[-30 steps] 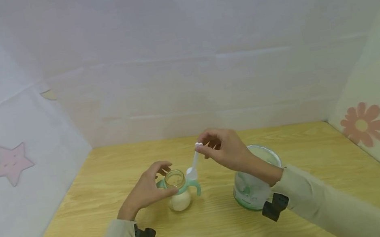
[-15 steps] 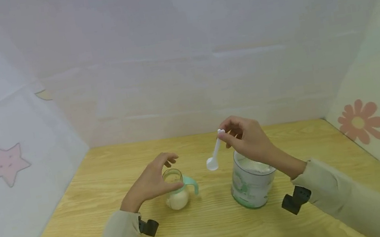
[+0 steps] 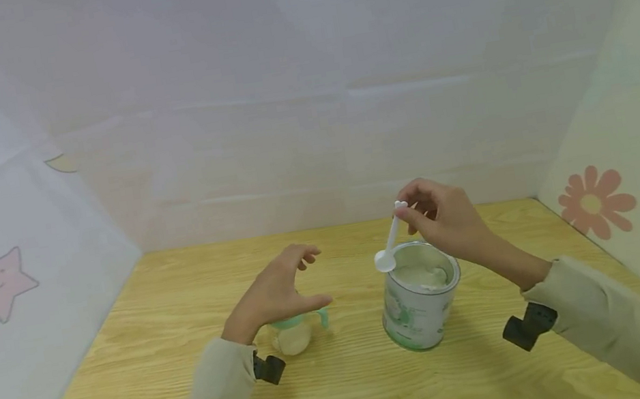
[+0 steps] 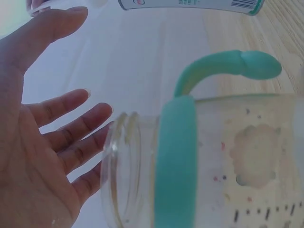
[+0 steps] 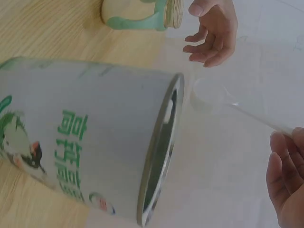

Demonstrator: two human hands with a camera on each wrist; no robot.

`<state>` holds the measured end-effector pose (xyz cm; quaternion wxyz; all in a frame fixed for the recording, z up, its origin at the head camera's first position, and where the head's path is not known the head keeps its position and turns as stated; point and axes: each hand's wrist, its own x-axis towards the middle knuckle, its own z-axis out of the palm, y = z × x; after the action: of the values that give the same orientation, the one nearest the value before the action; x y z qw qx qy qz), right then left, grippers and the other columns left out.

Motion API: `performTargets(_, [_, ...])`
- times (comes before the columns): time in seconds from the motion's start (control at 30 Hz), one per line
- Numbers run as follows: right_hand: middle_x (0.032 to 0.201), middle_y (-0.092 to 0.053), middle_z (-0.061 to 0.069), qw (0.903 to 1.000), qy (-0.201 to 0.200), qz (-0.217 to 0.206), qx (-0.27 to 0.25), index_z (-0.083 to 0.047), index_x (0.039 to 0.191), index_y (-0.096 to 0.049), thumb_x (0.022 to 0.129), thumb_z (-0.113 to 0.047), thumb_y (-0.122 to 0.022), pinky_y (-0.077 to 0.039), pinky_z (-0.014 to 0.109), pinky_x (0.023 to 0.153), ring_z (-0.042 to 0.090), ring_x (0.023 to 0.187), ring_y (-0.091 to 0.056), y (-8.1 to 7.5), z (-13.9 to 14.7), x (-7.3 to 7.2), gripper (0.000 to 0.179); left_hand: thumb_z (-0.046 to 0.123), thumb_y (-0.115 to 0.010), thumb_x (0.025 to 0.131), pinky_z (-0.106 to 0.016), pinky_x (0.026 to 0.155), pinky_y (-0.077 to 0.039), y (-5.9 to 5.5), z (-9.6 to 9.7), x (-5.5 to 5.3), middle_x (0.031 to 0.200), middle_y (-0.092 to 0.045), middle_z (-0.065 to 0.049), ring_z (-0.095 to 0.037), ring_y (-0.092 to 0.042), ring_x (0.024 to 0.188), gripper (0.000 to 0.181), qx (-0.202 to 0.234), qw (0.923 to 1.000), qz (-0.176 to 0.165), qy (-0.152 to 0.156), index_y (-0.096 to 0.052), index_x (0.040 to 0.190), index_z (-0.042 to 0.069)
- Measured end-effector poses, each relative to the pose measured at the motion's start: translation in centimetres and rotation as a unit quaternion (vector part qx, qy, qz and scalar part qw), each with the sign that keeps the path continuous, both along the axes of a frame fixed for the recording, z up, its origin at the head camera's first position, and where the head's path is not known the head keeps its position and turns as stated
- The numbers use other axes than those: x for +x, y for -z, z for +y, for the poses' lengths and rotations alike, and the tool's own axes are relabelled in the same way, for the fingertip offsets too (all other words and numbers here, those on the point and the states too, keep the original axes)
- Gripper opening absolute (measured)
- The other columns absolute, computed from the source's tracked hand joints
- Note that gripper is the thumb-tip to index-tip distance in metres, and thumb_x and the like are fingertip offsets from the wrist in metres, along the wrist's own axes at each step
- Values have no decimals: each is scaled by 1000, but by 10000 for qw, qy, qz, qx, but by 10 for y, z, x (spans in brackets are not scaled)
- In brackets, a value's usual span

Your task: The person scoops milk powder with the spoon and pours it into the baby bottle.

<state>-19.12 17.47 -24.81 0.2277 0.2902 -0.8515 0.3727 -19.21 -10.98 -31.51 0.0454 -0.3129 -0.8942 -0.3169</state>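
My right hand (image 3: 450, 218) pinches the end of a white measuring scoop's (image 3: 385, 261) handle between thumb and fingers. The scoop's bowl hangs by the left rim of an open milk powder can (image 3: 414, 313), clear of the rim in the right wrist view. Pale powder shows inside the can. My left hand (image 3: 277, 288) is spread, thumb apart from the fingers, above a small baby bottle (image 3: 292, 339) and hides its mouth in the head view. The left wrist view shows the bottle's lidless glass neck (image 4: 126, 166) and green handle (image 4: 213, 69), with the hand apart from them.
Both bottle and can stand on a wood-grain table (image 3: 360, 386). A pale cloth wall (image 3: 290, 162) rises behind the table's far edge, with printed side walls left and right. Each wrist carries a small black camera (image 3: 528, 327).
My right hand has carried the scoop rightward from beside the bottle to the can's rim. My left hand has shifted right and up, away from the bottle's neck.
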Motion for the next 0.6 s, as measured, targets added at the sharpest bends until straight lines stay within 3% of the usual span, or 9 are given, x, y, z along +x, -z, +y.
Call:
performTargets(0.37, [74,-61,5,9992,174,233,262,-3,91,-60,89,1,-63,-43,22,44,0,56,-54,0,26,0,5,30,-77,79,-40,92,-48,-6,33,-5,127,-50,-9,-25,-52,111,69,179,9992,-138,317,-44,136,8])
performTargets(0.6, [72,-62,1,9981,162,344,482,-4,89,-62,87,2,-65,-46,22,48,-1,57,-54,8,39,-2,7,29,-75,82,-39,93,-46,-3,54,-6,132,-45,-9,-25,-49,115,75,263,9961,-679,506,-36,142,8])
